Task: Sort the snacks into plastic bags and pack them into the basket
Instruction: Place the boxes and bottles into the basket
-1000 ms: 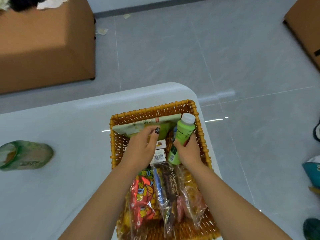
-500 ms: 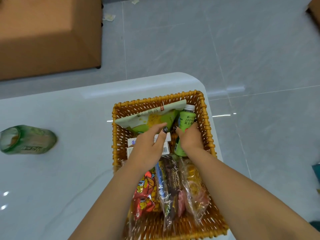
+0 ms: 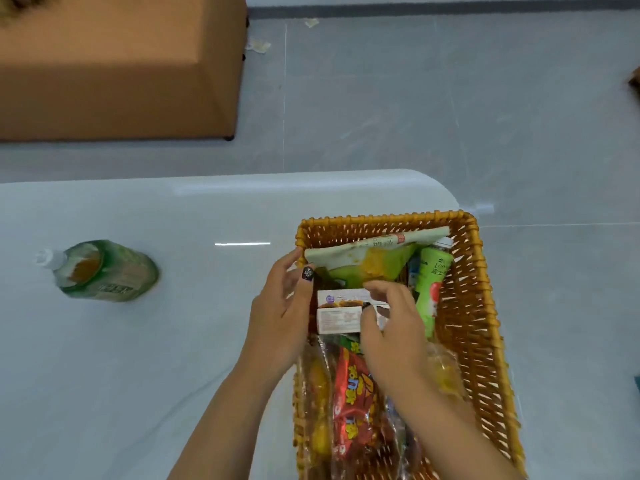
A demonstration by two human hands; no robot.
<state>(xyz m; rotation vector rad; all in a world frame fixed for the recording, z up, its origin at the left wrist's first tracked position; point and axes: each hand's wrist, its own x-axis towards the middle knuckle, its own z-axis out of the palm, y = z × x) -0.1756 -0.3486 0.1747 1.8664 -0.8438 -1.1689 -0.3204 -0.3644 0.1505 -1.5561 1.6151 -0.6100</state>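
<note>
Head view: wicker basket [image 3: 464, 341] sits at the table's right edge, already well filled. Green pouch [image 3: 367, 261] leans on the far wall, green bottle [image 3: 431, 285] lies along the right side, bagged snacks [image 3: 353, 403] fill the near half. Right hand [image 3: 391, 327] is curled over the two small white boxes [image 3: 341, 311] mid-basket, fingers pinching them. Left hand [image 3: 280, 313] is at the basket's left rim, fingers straight, holding nothing.

Judgement: seat the boxes flat and square between pouch and bags, left hand steadying the rim. A green drink bottle [image 3: 104, 271] lies on the table, well apart.
</note>
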